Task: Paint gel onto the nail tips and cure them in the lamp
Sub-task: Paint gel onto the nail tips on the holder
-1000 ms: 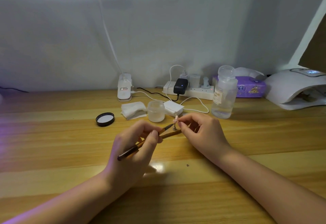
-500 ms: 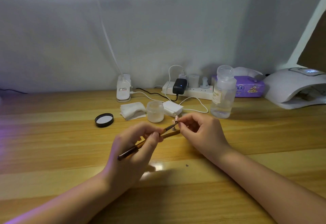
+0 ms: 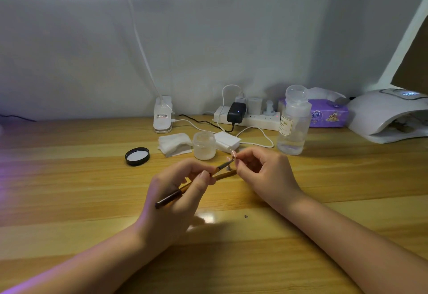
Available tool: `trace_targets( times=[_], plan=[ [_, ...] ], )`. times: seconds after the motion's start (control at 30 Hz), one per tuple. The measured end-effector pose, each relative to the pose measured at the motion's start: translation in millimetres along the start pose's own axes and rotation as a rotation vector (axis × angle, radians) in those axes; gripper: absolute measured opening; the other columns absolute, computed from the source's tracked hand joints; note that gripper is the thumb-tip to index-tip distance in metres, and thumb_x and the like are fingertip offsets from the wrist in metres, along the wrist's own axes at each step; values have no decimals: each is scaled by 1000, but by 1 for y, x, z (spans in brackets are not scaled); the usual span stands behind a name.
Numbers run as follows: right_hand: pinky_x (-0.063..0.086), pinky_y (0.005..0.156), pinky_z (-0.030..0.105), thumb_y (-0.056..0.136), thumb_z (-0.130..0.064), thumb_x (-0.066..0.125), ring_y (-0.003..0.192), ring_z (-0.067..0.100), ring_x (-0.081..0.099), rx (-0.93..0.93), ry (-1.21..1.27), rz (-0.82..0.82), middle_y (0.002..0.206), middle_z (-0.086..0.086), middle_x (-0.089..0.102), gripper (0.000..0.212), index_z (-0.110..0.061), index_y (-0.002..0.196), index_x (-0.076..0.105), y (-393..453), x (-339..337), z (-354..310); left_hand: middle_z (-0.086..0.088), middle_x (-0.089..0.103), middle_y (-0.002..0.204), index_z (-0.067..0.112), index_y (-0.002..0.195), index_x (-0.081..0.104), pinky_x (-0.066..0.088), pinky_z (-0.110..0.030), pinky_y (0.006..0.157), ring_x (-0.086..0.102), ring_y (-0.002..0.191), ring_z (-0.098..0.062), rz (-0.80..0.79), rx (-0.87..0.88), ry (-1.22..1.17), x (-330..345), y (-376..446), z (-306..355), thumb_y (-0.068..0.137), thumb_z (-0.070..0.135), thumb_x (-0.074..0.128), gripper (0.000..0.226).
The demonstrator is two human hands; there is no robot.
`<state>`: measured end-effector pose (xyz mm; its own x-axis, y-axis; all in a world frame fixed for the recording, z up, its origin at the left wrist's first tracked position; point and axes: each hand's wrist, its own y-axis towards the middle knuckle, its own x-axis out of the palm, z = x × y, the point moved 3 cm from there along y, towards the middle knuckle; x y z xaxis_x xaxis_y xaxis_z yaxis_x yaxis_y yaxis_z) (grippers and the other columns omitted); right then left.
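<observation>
My left hand (image 3: 176, 198) grips a thin brown gel brush (image 3: 172, 197) like a pen, its bristle end pointing up and right. The brush tip touches a small pale pink nail tip (image 3: 233, 153) that my right hand (image 3: 266, 174) pinches between thumb and fingers, on a small stand whose stem (image 3: 228, 167) shows just below it. An open frosted gel jar (image 3: 204, 145) stands just behind the hands, its black lid (image 3: 137, 156) lying to the left. The white curing lamp (image 3: 389, 115) sits at the far right with its display lit.
Behind the hands lie white cotton pads (image 3: 174, 144), a white box (image 3: 227, 142) and charger cables. A clear liquid bottle (image 3: 294, 122), a power strip (image 3: 247, 118), a purple tissue pack (image 3: 328, 115) and a desk lamp's clamp base (image 3: 162, 117) stand along the wall on the wooden table (image 3: 69, 189).
Both hands stay in place over the table. The brush tip has shifted slightly on the nail tip.
</observation>
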<state>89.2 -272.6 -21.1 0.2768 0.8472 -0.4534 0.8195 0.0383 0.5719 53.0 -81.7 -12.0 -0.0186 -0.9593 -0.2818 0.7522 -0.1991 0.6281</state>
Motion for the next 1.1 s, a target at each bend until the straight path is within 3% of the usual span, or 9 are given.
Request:
trace_targets(
  times=[0.23,0.5,0.87,1.1],
  plan=[
    [40,58,7,85,-11,69,65,-1,59,-9,14,-11,71,-13,66,7,-17,87,73,0,0,0,-2,75,87,5,100,68,53,-20,73,72,86,-10,74,2,-60,1,1,-1,90,20,61,19],
    [40,59,8,84,-7,69,63,0,57,-24,9,2,70,-14,65,12,-19,84,72,0,0,-2,-1,74,87,12,99,69,51,-20,76,70,87,-12,8,-58,-106,3,0,-4,87,33,56,27],
    [40,59,7,82,-6,69,66,-2,58,-21,23,-12,71,-14,64,13,-19,83,69,0,-1,-3,-3,74,87,16,100,68,52,-24,74,70,87,-18,28,-62,-112,1,3,-12,91,33,53,24],
    [41,59,7,83,-7,69,67,-1,59,-15,27,-11,72,-13,65,12,-19,84,70,0,0,-1,2,73,90,17,102,67,51,-18,73,70,88,-10,49,-50,-69,1,3,-11,91,33,53,24]
  ],
)
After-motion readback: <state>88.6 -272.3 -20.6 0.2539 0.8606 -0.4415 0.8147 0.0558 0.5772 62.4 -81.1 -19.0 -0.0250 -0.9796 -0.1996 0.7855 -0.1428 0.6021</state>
